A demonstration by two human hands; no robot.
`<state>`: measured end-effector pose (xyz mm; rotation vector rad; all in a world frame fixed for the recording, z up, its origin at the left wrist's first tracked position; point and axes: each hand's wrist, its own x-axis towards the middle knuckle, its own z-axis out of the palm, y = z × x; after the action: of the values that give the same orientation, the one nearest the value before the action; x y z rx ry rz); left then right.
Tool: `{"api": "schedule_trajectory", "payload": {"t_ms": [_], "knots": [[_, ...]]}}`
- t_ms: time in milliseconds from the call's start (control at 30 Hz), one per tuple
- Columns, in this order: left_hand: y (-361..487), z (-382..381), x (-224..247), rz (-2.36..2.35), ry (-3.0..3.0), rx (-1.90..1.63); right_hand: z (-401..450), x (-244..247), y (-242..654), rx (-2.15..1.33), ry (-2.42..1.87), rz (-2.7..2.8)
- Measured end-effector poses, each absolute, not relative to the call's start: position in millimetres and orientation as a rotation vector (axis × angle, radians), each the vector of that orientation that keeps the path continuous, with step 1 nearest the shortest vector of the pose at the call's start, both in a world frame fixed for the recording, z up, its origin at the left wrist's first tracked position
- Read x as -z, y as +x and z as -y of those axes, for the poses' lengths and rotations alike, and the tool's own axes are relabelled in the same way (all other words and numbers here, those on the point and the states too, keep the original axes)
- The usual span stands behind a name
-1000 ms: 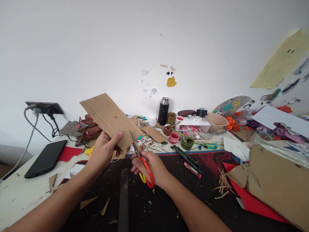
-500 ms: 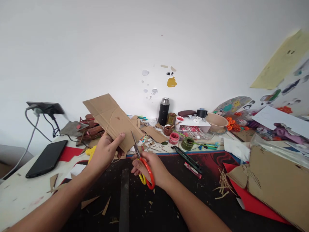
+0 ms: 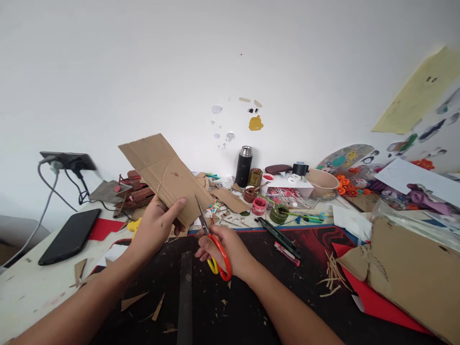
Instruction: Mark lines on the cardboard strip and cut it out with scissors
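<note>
Beyond the scissors (image 3: 204, 226), a white cup (image 3: 264, 182) holds red paint (image 3: 268, 177).

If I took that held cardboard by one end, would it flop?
The cardboard is probably fairly stiff: gripped toward its lower end by the left hand, it sticks out without drooping. It may bend at the creases crossing it. Being thin, it's likely light.

Room over the mat (image 3: 305, 280) is opening between the right hand (image 3: 235, 245) and cardboard slab (image 3: 413, 273), while the green jar (image 3: 278, 215) is obstructing beyond.
</note>
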<state>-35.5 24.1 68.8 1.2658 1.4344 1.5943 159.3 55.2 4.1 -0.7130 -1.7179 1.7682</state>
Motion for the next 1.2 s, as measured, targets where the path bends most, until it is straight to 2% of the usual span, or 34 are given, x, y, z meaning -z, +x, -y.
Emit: {"api": "schedule_trajectory", "payload": {"t_ms": [467, 800, 1067, 1200], "knots": [[-32, -28, -66, -1.418, 1.228, -1.554, -58, 4, 161, -1.753, -0.758, 1.744], [-33, -31, -64, -1.336, 1.103, -1.613, -54, -11, 161, -1.82, -0.669, 1.689], [-34, -29, -65, -1.368, 1.176, -1.615, -60, 4, 162, -1.875, -0.595, 1.702], [-31, -29, -66, -1.342, 1.152, -1.605, -59, 6, 161, -1.822, -0.692, 1.696]]}}
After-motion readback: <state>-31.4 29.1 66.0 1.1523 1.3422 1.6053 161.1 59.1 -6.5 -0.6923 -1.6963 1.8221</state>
